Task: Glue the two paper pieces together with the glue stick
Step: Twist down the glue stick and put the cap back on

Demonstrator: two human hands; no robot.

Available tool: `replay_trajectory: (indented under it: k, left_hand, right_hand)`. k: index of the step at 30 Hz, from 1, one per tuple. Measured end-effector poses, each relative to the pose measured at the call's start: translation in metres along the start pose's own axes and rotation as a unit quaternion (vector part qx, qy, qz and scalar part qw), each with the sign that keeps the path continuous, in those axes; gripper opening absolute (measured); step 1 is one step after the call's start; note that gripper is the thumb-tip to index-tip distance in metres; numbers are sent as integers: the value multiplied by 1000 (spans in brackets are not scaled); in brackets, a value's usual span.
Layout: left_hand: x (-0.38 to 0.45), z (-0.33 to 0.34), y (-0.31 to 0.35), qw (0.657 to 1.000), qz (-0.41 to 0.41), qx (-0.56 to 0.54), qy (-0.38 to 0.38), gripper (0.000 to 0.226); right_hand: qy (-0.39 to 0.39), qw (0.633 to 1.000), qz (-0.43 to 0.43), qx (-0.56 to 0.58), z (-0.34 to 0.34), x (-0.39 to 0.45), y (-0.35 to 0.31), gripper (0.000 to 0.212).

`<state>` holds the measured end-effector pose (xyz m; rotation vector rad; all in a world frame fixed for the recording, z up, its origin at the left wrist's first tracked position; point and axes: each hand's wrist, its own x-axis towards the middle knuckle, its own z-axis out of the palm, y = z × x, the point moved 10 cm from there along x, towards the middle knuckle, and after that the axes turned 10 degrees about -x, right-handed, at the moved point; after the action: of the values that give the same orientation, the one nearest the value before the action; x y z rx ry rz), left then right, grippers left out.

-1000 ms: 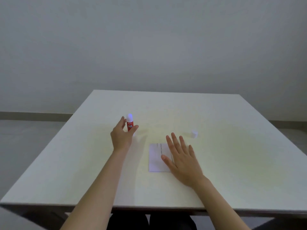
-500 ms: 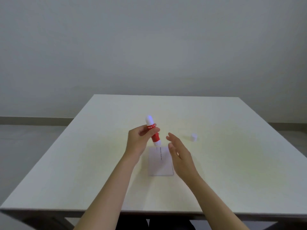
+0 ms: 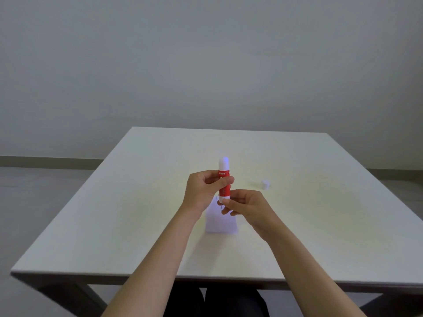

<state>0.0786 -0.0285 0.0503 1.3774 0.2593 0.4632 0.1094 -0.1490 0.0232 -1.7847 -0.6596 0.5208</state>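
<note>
Now our left hand (image 3: 204, 189) squeezed the red-and-white plastic glue stick (image 3: 223, 182) upright above the white paper pieces (image 3: 220, 223); our right hand (image 3: 246, 205) pinched its bottom knob; we should twist slowly.

The red label of the glue stick (image 3: 223, 179) carries the white letters "DIY" near its top. Below them stands another line of white print (partly covered by the fingers (image 3: 225, 180) of the left hand (image 3: 203, 191)), too small and blurred to read. No other writing is legible anywhere.
</note>
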Motion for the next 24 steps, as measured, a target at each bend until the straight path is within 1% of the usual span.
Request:
replay_trajectory:
  k: [3,7,8,9,10,12,13,14,15,16,18,21,22,24]
  left_hand:
    - [-2,0,0,1000,8,12,26,8]
    - [-6,3,-1,999,16,9,45,13]
    - [-7,3,0,999,19,10,49,13]
    - [-7,2,2,998,23,13,50,14]
    - [-7,2,5,998,28,16,47,14]
    - [-7,-1,11,999,35,16,36,13]
    - [-7,-2,13,999,35,13,29,12]
    - [-7,-2,15,999,36,10,26,12]
    - [-7,-3,17,999,36,7,24,12]
    - [-8,-3,18,999,37,4,23,12]
    - [-8,-3,19,999,38,-6,26,12]
    - [-8,-7,17,998,41,-4,46,14]
    - [-8,-7,15,998,43,6,51,15]
    - [-8,-5,12,997,44,25,56,19]
  right_hand:
    - [63,998,28,-4,-4,0,4,10]
    - [169,983,62,-25,-9,-4,10,23]
    - [181,981,61,-26,-10,-5,10,25]
    - [171,983,56,-18,-8,-4,9,26]
    - [135,990,47,1,-4,-3,8,28]
    - [6,997,21,76,10,1,4,36]
    - [-58,992,5,109,16,0,-1,36]
    - [-105,986,-10,125,18,-1,-5,33]
    - [-131,984,-20,123,17,-2,-8,30]
    - [-136,984,-25,112,16,-1,-9,28]
    - [-111,989,-24,94,11,3,-10,23]
    - [-26,998,-28,43,0,8,-9,11]
    - [14,999,-21,32,-4,9,-8,11]
    - [97,995,2,7,-9,8,-2,21]
